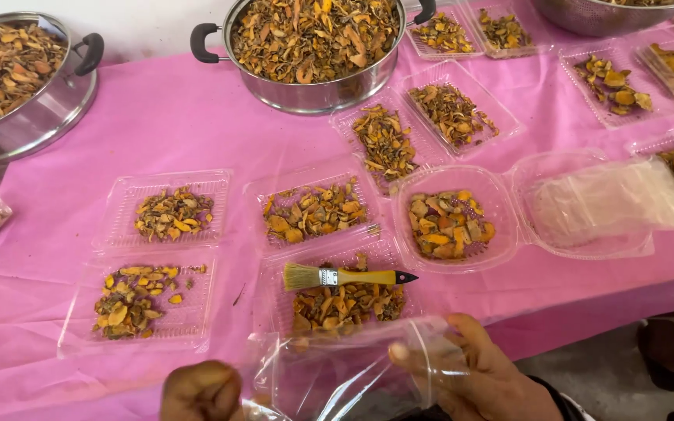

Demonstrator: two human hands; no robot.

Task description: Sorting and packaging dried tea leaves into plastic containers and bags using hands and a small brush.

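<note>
Hands at the table's near edge: left hand (200, 390) clenched and right hand (481, 374) pinching, both grasping a clear plastic container (352, 366). Brush (349, 276) lies just beyond, long axis crosswise, handle toward the right hand.

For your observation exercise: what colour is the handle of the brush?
Yellow, with a black tip on the brush; seen in the head view.

Bare hands; right hand (484, 380) with dark cuff at wrist.

Both hands (200, 391) and left pot (9, 78) edge-cropped
</note>
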